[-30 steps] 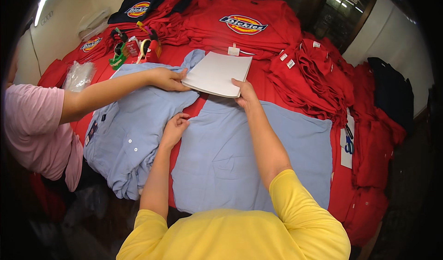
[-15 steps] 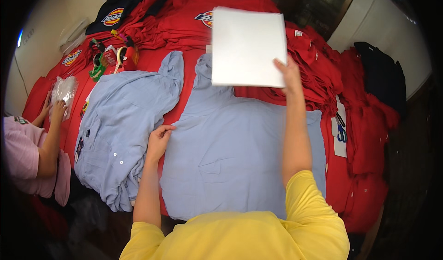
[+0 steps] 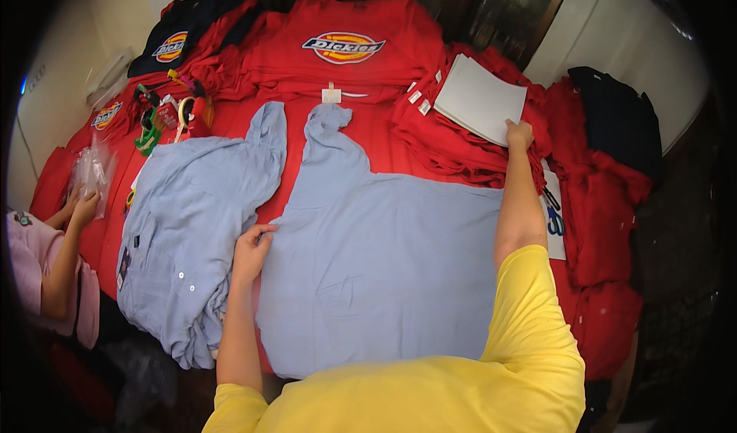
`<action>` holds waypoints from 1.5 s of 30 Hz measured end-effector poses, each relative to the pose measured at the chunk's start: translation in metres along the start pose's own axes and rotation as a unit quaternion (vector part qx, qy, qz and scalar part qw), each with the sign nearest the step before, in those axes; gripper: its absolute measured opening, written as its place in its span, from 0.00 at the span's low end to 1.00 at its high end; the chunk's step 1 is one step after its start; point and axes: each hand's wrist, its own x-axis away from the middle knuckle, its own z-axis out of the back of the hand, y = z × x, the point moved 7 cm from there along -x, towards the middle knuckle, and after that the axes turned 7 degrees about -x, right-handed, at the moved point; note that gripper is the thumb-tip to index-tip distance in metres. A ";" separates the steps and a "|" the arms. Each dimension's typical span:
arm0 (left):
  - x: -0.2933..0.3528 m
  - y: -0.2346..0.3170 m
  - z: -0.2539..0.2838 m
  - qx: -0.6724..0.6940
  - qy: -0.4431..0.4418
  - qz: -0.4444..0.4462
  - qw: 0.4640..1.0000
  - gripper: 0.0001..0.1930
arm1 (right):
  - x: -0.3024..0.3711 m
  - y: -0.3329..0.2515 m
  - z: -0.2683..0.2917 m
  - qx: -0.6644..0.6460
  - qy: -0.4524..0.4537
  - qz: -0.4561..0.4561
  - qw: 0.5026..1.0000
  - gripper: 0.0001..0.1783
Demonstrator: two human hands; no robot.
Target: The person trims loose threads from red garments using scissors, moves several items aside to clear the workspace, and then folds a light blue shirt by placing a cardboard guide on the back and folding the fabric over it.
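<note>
My right hand (image 3: pixel 520 133) grips the near right corner of a stack of white sheets (image 3: pixel 482 99), which lies tilted on a pile of red shirts (image 3: pixel 441 153). Before me, a light blue shirt (image 3: pixel 376 264) is spread flat, one sleeve stretching away from me. My left hand (image 3: pixel 251 252) is at its left edge, fingers loosely bent, thumb and forefinger slightly apart, with the fingertips at the cloth. A second light blue shirt (image 3: pixel 196 226), with white buttons and a dark label, lies rumpled on the left, close beside that hand.
Folded red shirts (image 3: pixel 342 22) with a printed logo are piled at the back. Tape dispensers (image 3: pixel 192 114) stand back left. Blue-handled scissors (image 3: pixel 554 222) lie on white paper at right. A co-worker's hands (image 3: pixel 83 203) hold clear plastic bags (image 3: pixel 94 170) at far left.
My right hand has carried the white sheets right and down onto the red shirt pile, uncovering the logo shirt behind. My left hand stays by the spread shirt's left edge.
</note>
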 end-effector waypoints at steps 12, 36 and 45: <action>0.047 0.029 0.018 -0.085 0.102 -0.057 0.989 0.13 | 0.291 -0.155 0.154 -0.222 -0.091 0.481 0.843 0.27; 0.166 0.042 0.036 -0.266 0.140 -0.016 0.954 0.16 | 0.575 -0.074 0.084 -0.060 -0.570 0.516 0.636 0.31; 0.128 0.052 -0.057 -0.434 0.073 -0.126 0.889 0.32 | 0.563 -0.089 0.086 -0.023 -0.606 0.542 0.582 0.29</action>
